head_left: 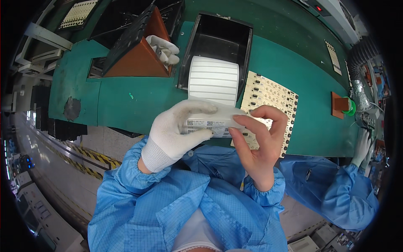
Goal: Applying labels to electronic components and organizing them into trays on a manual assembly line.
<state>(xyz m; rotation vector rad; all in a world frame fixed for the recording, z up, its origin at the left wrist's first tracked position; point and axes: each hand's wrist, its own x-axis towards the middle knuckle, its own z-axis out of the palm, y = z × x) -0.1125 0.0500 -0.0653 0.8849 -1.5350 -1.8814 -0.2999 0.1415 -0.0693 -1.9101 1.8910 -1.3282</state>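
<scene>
A long white label strip (pixel 214 77) hangs out of a black bin (pixel 220 40) toward me, and its near end is bent over in my hands. Small printed labels with square codes show on the bent part. My left hand (pixel 172 132), in a white knit glove, is closed around the left side of this end, thumb below and fingers above. My bare right hand (pixel 262 143) pinches at the right edge of the strip with thumb and index finger, its other fingers curled loosely. Whether a label has lifted there is too small to tell.
A cream circuit board panel (pixel 270 101) lies just beyond my right hand. Left of the bin stands a brown-and-black angled holder (pixel 140 50) with white gloves (pixel 163 49) in it. A green tape roll (pixel 349 106) lies far right. A co-worker in blue (pixel 331 191) is close on my right.
</scene>
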